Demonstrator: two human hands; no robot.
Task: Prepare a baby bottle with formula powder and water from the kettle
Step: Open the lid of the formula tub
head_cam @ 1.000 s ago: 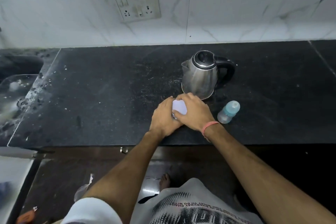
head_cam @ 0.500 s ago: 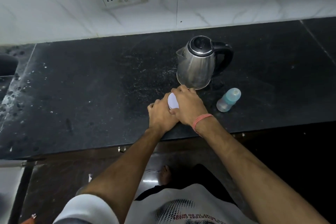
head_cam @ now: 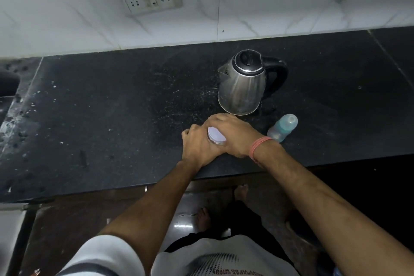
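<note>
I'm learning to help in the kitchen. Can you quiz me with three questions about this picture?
1. True or false: the baby bottle stands upright on the counter.
2. What are both hands holding? A) the kettle B) a small container with a white lid C) a spoon
3. Fill in: the kettle has its lid ____.

Key
1. False. It lies on its side, beside the right hand.
2. B. The left hand grips the small container with a white lid and the right hand covers the lid.
3. Closed.
</note>
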